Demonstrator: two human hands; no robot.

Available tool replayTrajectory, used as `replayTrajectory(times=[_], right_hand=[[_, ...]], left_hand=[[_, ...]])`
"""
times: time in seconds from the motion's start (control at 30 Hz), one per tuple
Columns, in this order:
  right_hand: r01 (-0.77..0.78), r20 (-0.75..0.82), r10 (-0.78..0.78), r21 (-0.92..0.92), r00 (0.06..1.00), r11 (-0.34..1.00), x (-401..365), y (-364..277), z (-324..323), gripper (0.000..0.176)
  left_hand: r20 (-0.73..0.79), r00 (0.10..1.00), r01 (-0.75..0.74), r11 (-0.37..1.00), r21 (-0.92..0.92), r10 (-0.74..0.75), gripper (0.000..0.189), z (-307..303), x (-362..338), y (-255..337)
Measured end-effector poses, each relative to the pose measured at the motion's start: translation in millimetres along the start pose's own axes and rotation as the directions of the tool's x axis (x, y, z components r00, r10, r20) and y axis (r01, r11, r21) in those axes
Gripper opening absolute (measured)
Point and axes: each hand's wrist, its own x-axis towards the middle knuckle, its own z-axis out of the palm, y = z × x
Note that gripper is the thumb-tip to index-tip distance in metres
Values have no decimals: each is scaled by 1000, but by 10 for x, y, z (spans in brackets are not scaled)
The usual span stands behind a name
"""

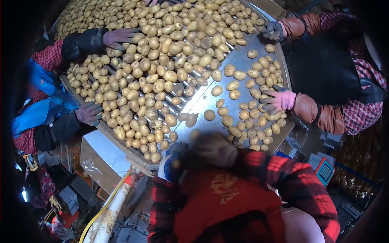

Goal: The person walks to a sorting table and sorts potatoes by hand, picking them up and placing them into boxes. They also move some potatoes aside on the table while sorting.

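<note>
My right hand, in a pale, dirty glove, is smeared by motion at the near edge of the metal sheet. Beside it on the left is my left hand, in a dark blue glove and partly in shadow. A small yellowish patch shows at that glove, too unclear to name. What either hand holds cannot be made out. Loose potatoes lie on the sheet just beyond my hands, and a dense layer of potatoes covers the slatted rollers behind and to the left.
At the left, a co-worker's gloved hands rest on the potatoes and near the frame edge. A second co-worker's gloved hands are at the right side. A cardboard box and a white pipe with a yellow hose stand at lower left.
</note>
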Motion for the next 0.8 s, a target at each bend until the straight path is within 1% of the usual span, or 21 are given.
replayTrajectory(times=[0.03,0.07,0.1,0.13,0.17,0.2,0.27,0.3,0.33,0.37,0.4,0.43,0.47,0.5,0.53,0.57,0.6,0.67,0.73,0.77,0.8], right_hand=[[-98,4,98,106,995,990,-46,12,-268,33],[-192,22,192,213,981,958,-58,54,-405,32],[-414,-143,414,35,899,910,-59,183,-347,26],[-625,-341,563,-101,753,774,-34,351,-267,22],[-703,-286,649,-168,705,691,65,509,-282,24],[-765,-239,727,-238,643,599,194,676,-295,27],[-852,-135,842,-120,522,509,498,1041,-54,34],[-810,-185,789,-175,586,560,569,1093,-24,33],[-811,-165,796,-187,583,555,590,1152,-28,31],[-816,-108,809,-96,578,570,578,1118,-119,30],[-817,-49,816,-9,576,577,551,1112,-198,29],[-794,-171,785,25,596,608,459,1104,-80,27],[-709,-262,700,74,664,701,405,953,-81,24],[-651,-241,659,125,712,749,418,670,-175,21],[-703,20,706,121,708,701,490,365,-246,21],[-384,119,369,135,922,914,364,224,-182,25],[-312,141,284,246,948,918,303,14,-56,29],[-285,119,261,292,958,913,380,-50,-52,30],[-325,-116,336,107,935,940,616,11,47,34],[-360,-244,353,15,903,933,757,86,100,36],[-291,-283,247,-123,927,949,875,217,225,48]], left_hand=[[-11,1000,27,1000,-7,-27,38,14,-22,29],[20,1000,18,1000,-13,-17,38,42,-25,26],[50,999,11,1000,-17,-10,38,69,-27,16],[77,997,2,1000,-18,-1,38,89,-31,-1],[90,996,-7,996,-93,15,39,148,-41,-58],[101,994,-16,986,-164,33,40,235,-48,-144],[118,991,-26,968,-251,57,42,237,3,-96],[124,990,-25,962,-271,61,42,193,67,51],[131,989,-23,956,-293,64,42,167,107,137],[128,984,-88,961,-262,125,41,168,125,136],[141,990,63,882,-467,4,41,195,117,173],[179,978,201,734,-649,-110,42,239,101,231],[237,950,309,521,-796,-201,43,248,110,261],[292,911,370,265,-891,-290,44,258,117,292],[369,860,385,-26,-923,-354,46,267,102,316],[463,800,359,-312,-879,-383,48,274,69,325],[415,832,389,-148,-909,-368,48,327,21,231],[316,895,387,193,-902,-315,48,394,-68,15],[288,884,386,228,-894,-367,43,325,-243,1],[275,881,387,249,-888,-386,41,272,-296,13],[207,892,361,360,-860,-402,40,290,-363,-66]])
